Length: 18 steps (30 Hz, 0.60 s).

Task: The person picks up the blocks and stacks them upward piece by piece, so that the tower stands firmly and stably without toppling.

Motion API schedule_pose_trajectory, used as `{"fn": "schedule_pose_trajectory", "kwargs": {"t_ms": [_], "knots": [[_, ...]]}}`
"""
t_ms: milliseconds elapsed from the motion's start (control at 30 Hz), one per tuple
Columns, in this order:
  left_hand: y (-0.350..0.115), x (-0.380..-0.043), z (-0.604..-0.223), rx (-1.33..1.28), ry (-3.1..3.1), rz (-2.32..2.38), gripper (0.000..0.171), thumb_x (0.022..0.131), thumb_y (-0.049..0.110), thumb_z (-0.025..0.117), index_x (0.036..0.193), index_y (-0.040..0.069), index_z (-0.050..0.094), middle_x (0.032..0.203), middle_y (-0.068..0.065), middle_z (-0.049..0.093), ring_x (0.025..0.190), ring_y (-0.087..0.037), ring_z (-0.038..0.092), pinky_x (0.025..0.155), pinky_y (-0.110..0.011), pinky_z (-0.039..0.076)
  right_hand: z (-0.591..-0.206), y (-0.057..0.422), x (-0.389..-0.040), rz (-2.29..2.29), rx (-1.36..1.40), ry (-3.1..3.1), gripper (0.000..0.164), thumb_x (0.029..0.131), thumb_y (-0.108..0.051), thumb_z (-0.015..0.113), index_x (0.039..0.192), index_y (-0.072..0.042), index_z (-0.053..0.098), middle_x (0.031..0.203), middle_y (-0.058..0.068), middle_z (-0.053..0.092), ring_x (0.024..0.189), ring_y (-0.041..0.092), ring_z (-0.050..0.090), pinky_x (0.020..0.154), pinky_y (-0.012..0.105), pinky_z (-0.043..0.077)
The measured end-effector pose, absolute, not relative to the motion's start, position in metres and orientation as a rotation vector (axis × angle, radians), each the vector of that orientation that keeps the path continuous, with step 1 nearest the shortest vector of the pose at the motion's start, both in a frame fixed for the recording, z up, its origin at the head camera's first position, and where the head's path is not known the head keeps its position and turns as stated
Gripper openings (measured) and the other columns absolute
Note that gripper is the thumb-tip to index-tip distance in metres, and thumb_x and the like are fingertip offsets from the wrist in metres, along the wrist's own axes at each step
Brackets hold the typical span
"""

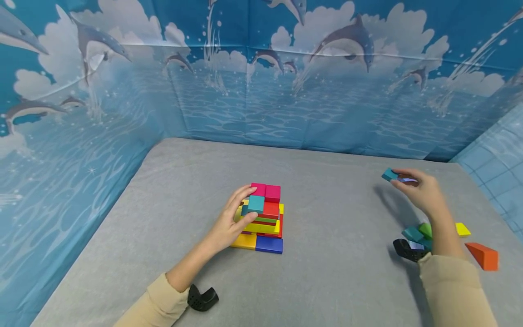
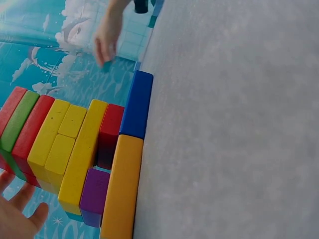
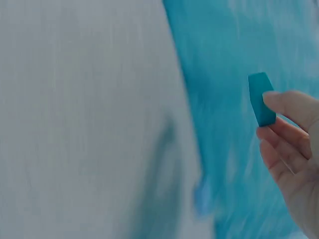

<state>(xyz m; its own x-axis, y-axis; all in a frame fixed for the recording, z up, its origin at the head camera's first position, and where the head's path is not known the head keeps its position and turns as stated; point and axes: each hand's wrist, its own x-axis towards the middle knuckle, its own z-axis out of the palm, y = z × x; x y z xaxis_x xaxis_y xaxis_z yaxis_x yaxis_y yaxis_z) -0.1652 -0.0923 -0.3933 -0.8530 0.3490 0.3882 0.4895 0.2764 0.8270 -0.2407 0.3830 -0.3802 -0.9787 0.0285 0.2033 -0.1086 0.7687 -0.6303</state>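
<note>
A stepped stack of coloured wooden blocks (image 1: 268,228) stands on the grey surface, with pink and teal blocks at its top. My left hand (image 1: 226,227) is at the stack's upper left side, thumb and fingers spread about the teal block (image 1: 256,204). Seen from the left wrist, that hand's fingers (image 2: 22,196) reach toward the red and green upper layers. Out to the right and raised above the surface, my right hand (image 1: 421,190) pinches another teal block (image 3: 261,99) between thumb and fingers.
Loose blocks lie near my right forearm: teal ones (image 1: 411,234), a green one (image 1: 425,230), a yellow one (image 1: 462,230) and an orange wedge (image 1: 483,256). A dolphin-printed curtain (image 1: 261,100) hangs along the back and left edges of the grey tabletop (image 1: 327,277).
</note>
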Motion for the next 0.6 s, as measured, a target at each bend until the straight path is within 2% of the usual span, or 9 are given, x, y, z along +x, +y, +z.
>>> {"fn": "schedule_pose_trajectory", "kwargs": {"t_ms": [100, 133, 267, 400, 600], "knots": [[-0.094, -0.165, -0.396, -0.797, -2.398, -1.626, 0.056, 0.087, 0.001, 0.057, 0.137, 0.01, 0.036, 0.146, -0.012, 0.027, 0.13, -0.03, 0.03, 0.1, -0.057, 0.028, -0.355, 0.33, -0.232, 1.094, 0.326, -2.666, 0.036, 0.087, -0.013, 0.062, 0.12, 0.001, 0.057, 0.114, 0.018, 0.056, 0.094, 0.003, 0.052, 0.074, 0.011, 0.044], [-0.094, -0.165, -0.396, -0.8, -2.393, -1.626, 0.056, 0.087, 0.002, 0.057, 0.138, 0.012, 0.036, 0.146, -0.01, 0.027, 0.13, -0.029, 0.03, 0.1, -0.057, 0.028, -0.351, 0.313, -0.229, 1.117, 0.419, -2.622, 0.034, 0.086, -0.006, 0.063, 0.118, 0.002, 0.058, 0.113, 0.017, 0.057, 0.094, 0.0, 0.051, 0.074, 0.007, 0.042], [-0.095, -0.165, -0.397, -0.818, -2.376, -1.617, 0.053, 0.09, 0.011, 0.057, 0.138, 0.018, 0.036, 0.146, -0.005, 0.027, 0.13, -0.025, 0.03, 0.1, -0.056, 0.03, -0.34, 0.255, -0.216, 1.205, 0.837, -2.443, 0.037, 0.075, 0.015, 0.065, 0.111, 0.006, 0.06, 0.109, 0.018, 0.059, 0.099, 0.002, 0.053, 0.077, 0.012, 0.044], [-0.095, -0.166, -0.398, -0.824, -2.374, -1.609, 0.051, 0.091, 0.018, 0.056, 0.139, 0.019, 0.036, 0.147, -0.004, 0.027, 0.13, -0.024, 0.03, 0.1, -0.056, 0.03, -0.333, 0.207, -0.197, 1.223, 1.124, -2.353, 0.04, 0.071, 0.013, 0.069, 0.109, 0.002, 0.062, 0.107, 0.012, 0.061, 0.099, 0.007, 0.054, 0.077, 0.017, 0.046], [-0.095, -0.166, -0.398, -0.83, -2.365, -1.607, 0.05, 0.092, 0.024, 0.054, 0.139, 0.018, 0.036, 0.147, -0.005, 0.027, 0.129, -0.025, 0.031, 0.1, -0.055, 0.03, -0.327, 0.161, -0.175, 1.176, 1.236, -2.322, 0.04, 0.071, 0.006, 0.073, 0.107, -0.006, 0.065, 0.106, 0.004, 0.062, 0.095, 0.013, 0.056, 0.075, 0.022, 0.049]]}}
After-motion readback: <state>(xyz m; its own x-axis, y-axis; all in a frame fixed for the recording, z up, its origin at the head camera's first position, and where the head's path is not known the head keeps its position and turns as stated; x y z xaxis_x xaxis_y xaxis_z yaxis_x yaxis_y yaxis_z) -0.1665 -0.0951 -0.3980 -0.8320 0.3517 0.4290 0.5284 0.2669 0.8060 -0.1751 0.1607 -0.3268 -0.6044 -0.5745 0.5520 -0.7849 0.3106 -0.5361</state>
